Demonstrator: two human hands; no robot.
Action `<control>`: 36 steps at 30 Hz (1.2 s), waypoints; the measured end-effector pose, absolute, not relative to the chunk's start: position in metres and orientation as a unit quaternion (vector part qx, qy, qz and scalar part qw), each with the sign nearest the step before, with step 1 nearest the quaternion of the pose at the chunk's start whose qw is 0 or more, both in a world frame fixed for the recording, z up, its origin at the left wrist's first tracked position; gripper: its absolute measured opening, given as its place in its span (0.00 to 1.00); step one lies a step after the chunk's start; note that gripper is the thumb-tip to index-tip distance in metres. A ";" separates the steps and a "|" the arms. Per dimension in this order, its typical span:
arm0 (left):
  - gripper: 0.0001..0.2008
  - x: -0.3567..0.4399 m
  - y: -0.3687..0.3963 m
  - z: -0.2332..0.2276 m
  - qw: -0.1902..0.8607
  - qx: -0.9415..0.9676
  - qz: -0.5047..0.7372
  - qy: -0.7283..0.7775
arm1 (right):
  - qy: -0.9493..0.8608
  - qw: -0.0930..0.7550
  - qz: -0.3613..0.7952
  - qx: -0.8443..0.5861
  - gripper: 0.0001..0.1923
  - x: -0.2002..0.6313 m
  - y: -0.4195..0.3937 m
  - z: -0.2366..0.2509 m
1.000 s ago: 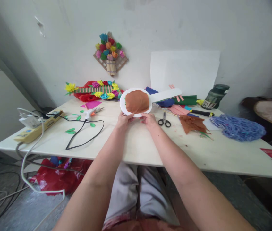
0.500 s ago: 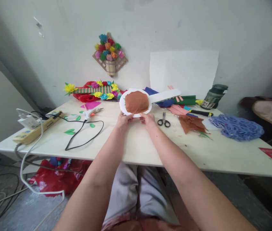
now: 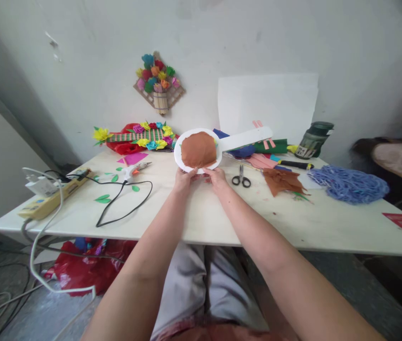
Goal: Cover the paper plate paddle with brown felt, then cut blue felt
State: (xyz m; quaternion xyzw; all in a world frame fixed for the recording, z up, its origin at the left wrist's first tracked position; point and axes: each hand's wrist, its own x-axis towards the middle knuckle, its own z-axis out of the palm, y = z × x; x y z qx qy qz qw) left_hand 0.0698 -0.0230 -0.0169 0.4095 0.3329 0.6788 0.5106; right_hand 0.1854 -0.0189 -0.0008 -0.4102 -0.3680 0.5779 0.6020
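Left hand (image 3: 184, 179) and right hand (image 3: 218, 178) pinch the lower rim of the white paper plate (image 3: 179, 158), fingers closed, tilting its brown paper disc (image 3: 198, 149) up for viewing.

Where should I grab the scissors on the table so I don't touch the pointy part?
Take the scissors by the two black handle loops, coming from the near edge of the table. The loops point toward the person and the closed blades point away toward the wall, so the near side is probably safest. They lie flat, just right of the right hand.
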 end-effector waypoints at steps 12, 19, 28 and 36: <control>0.29 0.066 -0.021 -0.016 0.515 0.380 0.684 0.349 | -0.359 0.602 0.592 -0.398 0.02 0.192 -0.010 -0.005; 0.29 0.065 -0.022 -0.016 0.518 0.395 0.678 0.341 | -0.361 0.604 0.581 -0.408 0.04 0.191 -0.014 -0.003; 0.31 0.068 -0.022 -0.017 0.519 0.405 0.664 0.353 | -0.346 0.625 0.541 -0.444 0.04 0.185 -0.017 -0.001; 0.30 0.067 -0.023 -0.015 0.511 0.387 0.675 0.365 | -0.376 0.599 0.577 -0.410 0.05 0.190 -0.015 -0.003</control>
